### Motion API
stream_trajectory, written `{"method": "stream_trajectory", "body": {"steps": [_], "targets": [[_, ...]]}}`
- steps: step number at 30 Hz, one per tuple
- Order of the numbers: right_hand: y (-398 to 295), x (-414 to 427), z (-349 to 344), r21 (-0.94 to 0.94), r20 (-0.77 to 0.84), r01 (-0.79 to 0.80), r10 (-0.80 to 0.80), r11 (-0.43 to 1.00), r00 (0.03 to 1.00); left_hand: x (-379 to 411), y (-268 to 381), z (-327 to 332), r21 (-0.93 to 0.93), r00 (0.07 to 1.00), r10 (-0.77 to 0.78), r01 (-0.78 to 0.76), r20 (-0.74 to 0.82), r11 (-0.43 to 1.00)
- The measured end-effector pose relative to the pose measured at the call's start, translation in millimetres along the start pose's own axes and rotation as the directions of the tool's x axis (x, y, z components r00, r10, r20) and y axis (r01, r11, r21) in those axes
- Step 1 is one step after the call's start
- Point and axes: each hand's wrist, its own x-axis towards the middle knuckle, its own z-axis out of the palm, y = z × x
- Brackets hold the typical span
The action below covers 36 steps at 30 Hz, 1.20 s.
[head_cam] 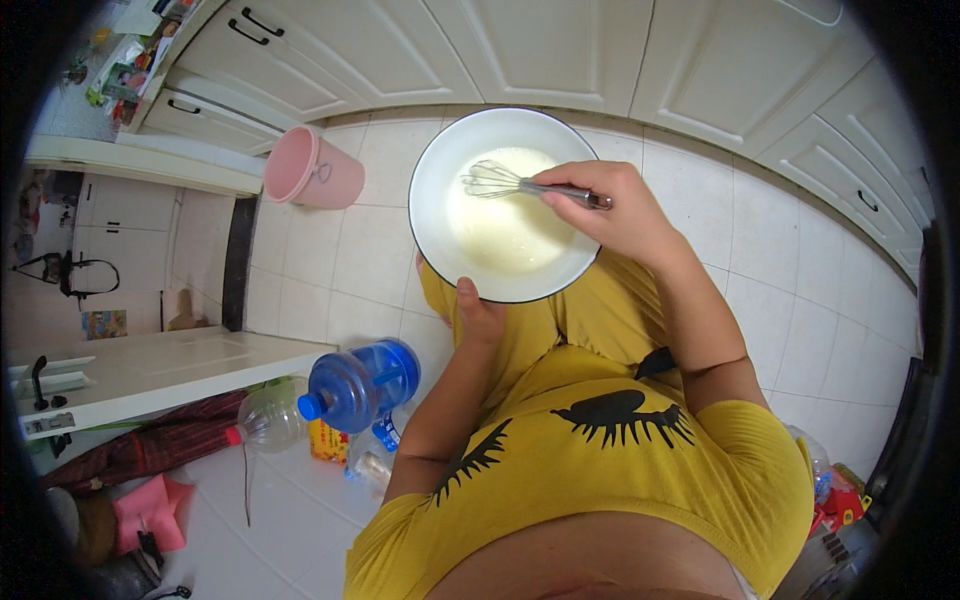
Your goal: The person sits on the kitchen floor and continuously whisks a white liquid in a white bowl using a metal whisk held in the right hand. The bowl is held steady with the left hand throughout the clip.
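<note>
A white enamel bowl point(435, 195) with a dark rim is in front of me, above my lap. Pale yellow liquid point(510, 236) covers its bottom, with some froth at the far side. My left hand point(480, 319) grips the near rim, its thumb over the edge and the other fingers hidden beneath. In my right hand point(619, 206) is the handle of a metal wire whisk point(495, 180). The whisk lies nearly level over the bowl, its wire loops pointing left. Whether the wires touch the liquid I cannot tell.
On the tiled floor to the left stands a pink bucket point(337, 176). Nearer lie a blue water jug point(367, 382) and a clear bottle point(274, 416) beside an open door point(187, 364). Cream cabinets point(547, 52) line the far side. Red items point(840, 510) sit at lower right.
</note>
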Motion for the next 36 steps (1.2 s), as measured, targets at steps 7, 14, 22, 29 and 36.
{"method": "stream_trajectory", "body": {"steps": [7, 14, 22, 29, 36], "targets": [[-3, -1, 13, 0.126, 0.03, -0.1, 0.097, 0.987, 0.995, 0, -4, -6, 0.047, 0.999, 0.017, -0.018, 0.028, 0.999], [-1, -10, 11, 0.113, 0.009, -0.179, 0.179, 0.977, 0.984, 1, -11, -12, -0.027, 0.999, -0.023, 0.025, 0.049, 0.999], [-7, -25, -14, 0.035, 0.169, -0.305, 0.295, 0.952, 0.94, -2, -6, -4, -0.061, 1.0, -0.012, 0.013, 0.019, 0.998], [-2, -13, -13, 0.314, 0.026, -0.207, 0.21, 0.927, 0.977, -1, -10, -9, -0.064, 0.999, 0.002, 0.001, 0.05, 0.998], [-13, -5, 4, 0.082, 0.162, -0.165, 0.15, 0.983, 0.975, 0, -11, -12, -0.055, 0.999, -0.029, 0.03, 0.028, 0.998]]}}
